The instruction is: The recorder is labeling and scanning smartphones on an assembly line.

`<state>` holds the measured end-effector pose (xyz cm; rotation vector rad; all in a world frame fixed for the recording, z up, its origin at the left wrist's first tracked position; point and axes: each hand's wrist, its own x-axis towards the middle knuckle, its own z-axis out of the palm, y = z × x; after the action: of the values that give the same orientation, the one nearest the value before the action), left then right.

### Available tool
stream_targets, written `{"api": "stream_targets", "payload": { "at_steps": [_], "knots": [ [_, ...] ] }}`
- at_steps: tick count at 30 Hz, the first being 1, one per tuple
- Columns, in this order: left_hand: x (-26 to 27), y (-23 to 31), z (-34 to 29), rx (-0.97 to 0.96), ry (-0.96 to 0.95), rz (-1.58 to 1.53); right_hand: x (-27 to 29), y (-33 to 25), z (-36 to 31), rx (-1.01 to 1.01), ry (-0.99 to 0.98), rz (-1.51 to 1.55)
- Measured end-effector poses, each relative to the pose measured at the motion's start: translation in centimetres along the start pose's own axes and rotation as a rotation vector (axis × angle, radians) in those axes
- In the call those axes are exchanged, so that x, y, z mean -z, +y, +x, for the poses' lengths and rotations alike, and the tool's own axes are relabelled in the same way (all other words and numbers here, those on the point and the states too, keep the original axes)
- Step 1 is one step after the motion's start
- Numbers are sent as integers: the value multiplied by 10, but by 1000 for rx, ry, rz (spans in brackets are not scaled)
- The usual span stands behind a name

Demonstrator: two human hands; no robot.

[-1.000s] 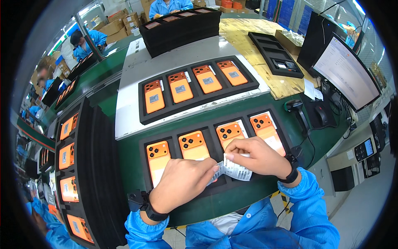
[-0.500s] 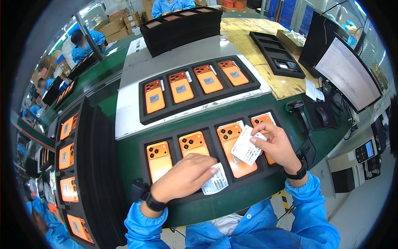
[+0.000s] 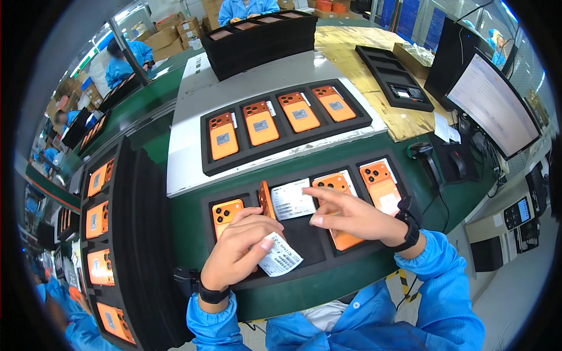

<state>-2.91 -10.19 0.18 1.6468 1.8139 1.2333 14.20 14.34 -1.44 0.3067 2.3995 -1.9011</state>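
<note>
My left hand [image 3: 243, 248] is closed, holding a printed white paper slip [image 3: 282, 257] by the thumb. Its fingers also grip an orange smartphone [image 3: 266, 202] tipped up on its side over the near black foam tray [image 3: 304, 240]. Another white slip [image 3: 293, 200] lies in the compartment beside that phone. Over the tray, my right hand [image 3: 357, 216] is open, thumb and index finger apart, the index fingertip at the slip's right edge. It partly covers an orange phone [image 3: 332, 182]. More orange phones rest at the tray's left [image 3: 227, 212] and right [image 3: 379, 178], each in a compartment.
Beyond lies a second foam tray [image 3: 287, 137] of orange phones on a white board [image 3: 187, 169]. Stacked black trays stand at left [image 3: 146, 234] and far back [image 3: 263, 50]. A barcode scanner [image 3: 424, 158], mouse [image 3: 458, 164] and monitor [image 3: 492, 105] are at right. Co-workers sit farther off.
The slip from my right hand now lies in the second compartment, and that hand has opened and moved left. My left hand has tilted that compartment's phone up on its side, still holding its slip.
</note>
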Motion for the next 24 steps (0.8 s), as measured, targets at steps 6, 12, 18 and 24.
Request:
{"api": "stream_targets", "payload": {
  "at_steps": [6,12,18,24],
  "knots": [
    [0,0,-15,12,74,-67,-8,-3,15,48,-17,-200],
    [0,-5,-14,-14,58,-82,-25,-1,8,379,193,-737],
    [2,-11,-15,-66,5,-95,-46,11,19,421,2,-1113],
    [-2,-7,-11,-50,33,-87,-44,13,23,479,32,-1082]
  ]
}}
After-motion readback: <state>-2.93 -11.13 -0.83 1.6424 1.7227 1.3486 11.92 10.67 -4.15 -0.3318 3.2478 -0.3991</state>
